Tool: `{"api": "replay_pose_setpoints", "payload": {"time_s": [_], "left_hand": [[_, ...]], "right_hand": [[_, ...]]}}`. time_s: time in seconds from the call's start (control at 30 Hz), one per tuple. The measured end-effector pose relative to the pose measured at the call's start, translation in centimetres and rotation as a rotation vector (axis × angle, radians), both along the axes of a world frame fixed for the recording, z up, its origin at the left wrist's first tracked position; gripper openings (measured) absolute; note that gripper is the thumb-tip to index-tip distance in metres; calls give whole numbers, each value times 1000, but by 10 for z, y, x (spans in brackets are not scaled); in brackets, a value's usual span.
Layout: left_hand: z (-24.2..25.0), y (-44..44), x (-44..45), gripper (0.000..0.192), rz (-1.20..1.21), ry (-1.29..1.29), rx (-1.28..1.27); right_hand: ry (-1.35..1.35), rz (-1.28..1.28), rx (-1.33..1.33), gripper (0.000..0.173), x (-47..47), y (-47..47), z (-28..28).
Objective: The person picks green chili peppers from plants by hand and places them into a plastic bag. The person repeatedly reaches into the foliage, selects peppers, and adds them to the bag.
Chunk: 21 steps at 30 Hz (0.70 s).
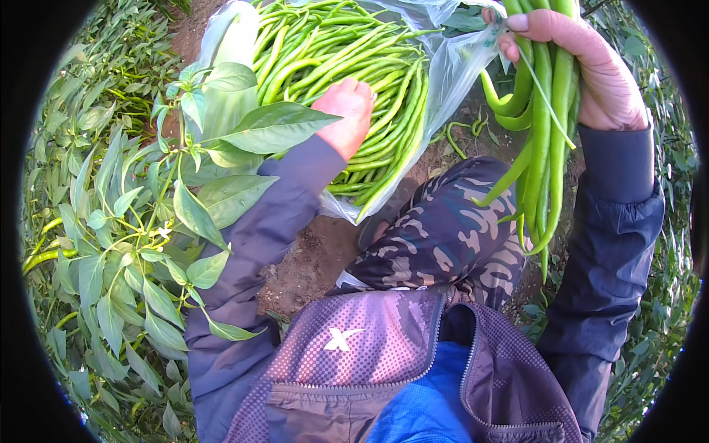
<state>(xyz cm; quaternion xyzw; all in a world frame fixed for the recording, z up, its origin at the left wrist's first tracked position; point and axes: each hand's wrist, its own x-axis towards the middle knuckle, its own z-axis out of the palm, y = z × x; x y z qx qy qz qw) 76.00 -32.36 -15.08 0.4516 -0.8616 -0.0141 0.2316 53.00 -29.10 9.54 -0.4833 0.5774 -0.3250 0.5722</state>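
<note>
Long green chili peppers (332, 61) fill a clear plastic bag (455, 72) on the ground in front of me. My left hand (348, 113) rests on the peppers inside the bag; its fingertips are partly hidden, and I cannot tell if it grips any. At the upper right my right hand (581, 61) is closed around a bunch of long green peppers (548, 149) that hang down from it. Its thumb and fingertips also pinch the bag's edge. The bunch is to the right of the bag, above my bent leg.
A leafy pepper plant (160, 221) with a small white flower leans over my left sleeve. More pepper plants (670, 221) line the right side. Bare soil (310, 260) shows between them, and a few thin peppers (457, 141) lie right of the bag.
</note>
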Motion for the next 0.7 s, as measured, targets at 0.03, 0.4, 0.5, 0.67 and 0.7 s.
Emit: {"api": "replay_pose_setpoints", "payload": {"time_s": [0.03, 0.4, 0.5, 0.67, 0.7], "left_hand": [[-6, -5, -10, 14, 50, -93, -64], [14, 18, 36, 22, 134, -327, -151], [19, 6, 39, 22, 96, -210, -153], [32, -13, 34, 17, -29, -380, -370], [35, -15, 32, 14, -57, -404, -413]], "right_hand": [[72, -29, -12, 22, 4, 1, 1], [-83, -7, 60, 23, 12, 20, 25], [-106, 42, 129, 25, 3, 13, 25], [-207, -38, -79, 21, -4, 9, -5], [-214, -41, -46, 21, -7, 7, -8]]}}
